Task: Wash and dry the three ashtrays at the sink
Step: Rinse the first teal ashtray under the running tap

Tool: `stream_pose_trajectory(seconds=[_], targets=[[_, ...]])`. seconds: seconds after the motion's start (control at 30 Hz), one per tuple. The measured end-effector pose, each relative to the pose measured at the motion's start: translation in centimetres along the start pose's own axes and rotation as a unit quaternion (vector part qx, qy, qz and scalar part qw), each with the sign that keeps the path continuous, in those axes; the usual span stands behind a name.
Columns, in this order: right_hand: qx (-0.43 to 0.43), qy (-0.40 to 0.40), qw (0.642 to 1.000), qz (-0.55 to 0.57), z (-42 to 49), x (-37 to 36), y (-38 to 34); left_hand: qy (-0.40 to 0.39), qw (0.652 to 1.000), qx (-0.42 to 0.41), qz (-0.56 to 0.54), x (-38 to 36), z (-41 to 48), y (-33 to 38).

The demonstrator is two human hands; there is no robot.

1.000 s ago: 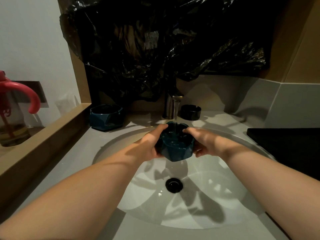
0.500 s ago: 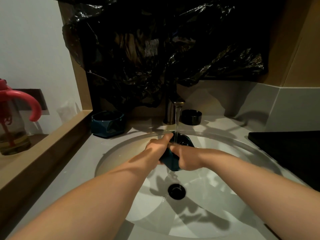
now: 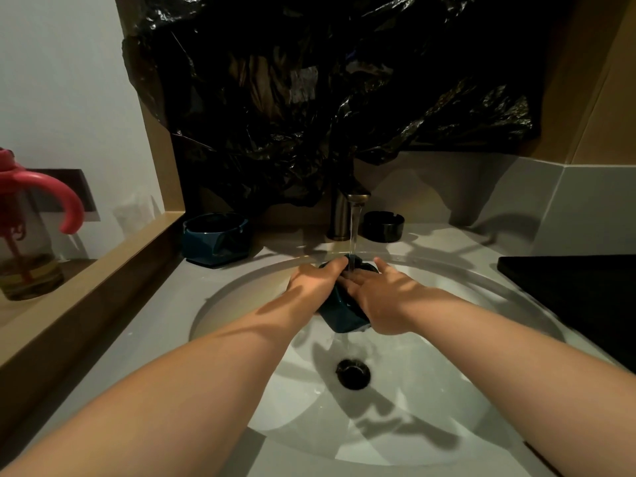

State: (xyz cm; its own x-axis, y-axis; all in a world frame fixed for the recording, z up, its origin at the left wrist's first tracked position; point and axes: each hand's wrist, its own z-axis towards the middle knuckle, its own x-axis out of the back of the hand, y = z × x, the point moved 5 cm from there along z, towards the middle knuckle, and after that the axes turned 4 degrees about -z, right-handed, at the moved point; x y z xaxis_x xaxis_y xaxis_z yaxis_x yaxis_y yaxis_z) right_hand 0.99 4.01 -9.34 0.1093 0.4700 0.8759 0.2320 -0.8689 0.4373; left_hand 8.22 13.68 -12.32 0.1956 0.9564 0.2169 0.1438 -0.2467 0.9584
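Observation:
A dark teal ashtray (image 3: 340,315) is tilted on its side under the running tap (image 3: 347,215), over the white sink basin (image 3: 430,390). My left hand (image 3: 316,280) grips its left rim. My right hand (image 3: 382,297) presses flat against its right side, fingers stretched out under the stream. Most of the ashtray is hidden between my hands. A second teal ashtray (image 3: 215,239) stands on the counter at the back left. A small black ashtray (image 3: 383,226) stands right of the tap.
The black drain (image 3: 353,373) lies below my hands. A black mat or tray (image 3: 578,297) covers the counter on the right. A wooden ledge (image 3: 86,284) on the left carries a bottle with a red handle (image 3: 31,232). Black plastic sheeting (image 3: 309,98) hangs behind the tap.
The ashtray has been turned from upright, held at both sides, onto its side under the stream. My right hand has moved across it and its fingers have opened out flat.

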Motion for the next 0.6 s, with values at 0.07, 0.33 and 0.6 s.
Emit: stream_pose_trajectory(seconds=[0.07,0.33,0.6], targets=[[-0.010,-0.024,1.000,-0.002,-0.2,-0.2,-0.1,0.011,1.000,-0.010,0.004,0.1,0.1,0.2],[0.019,0.059,0.864,0.499,-0.3,1.1,-1.5,0.042,0.997,-0.053,0.025,1.1,0.6,0.4],[-0.054,-0.004,0.955,0.293,-0.5,0.1,-0.5,0.030,0.999,-0.035,-0.009,0.3,0.4,0.5]])
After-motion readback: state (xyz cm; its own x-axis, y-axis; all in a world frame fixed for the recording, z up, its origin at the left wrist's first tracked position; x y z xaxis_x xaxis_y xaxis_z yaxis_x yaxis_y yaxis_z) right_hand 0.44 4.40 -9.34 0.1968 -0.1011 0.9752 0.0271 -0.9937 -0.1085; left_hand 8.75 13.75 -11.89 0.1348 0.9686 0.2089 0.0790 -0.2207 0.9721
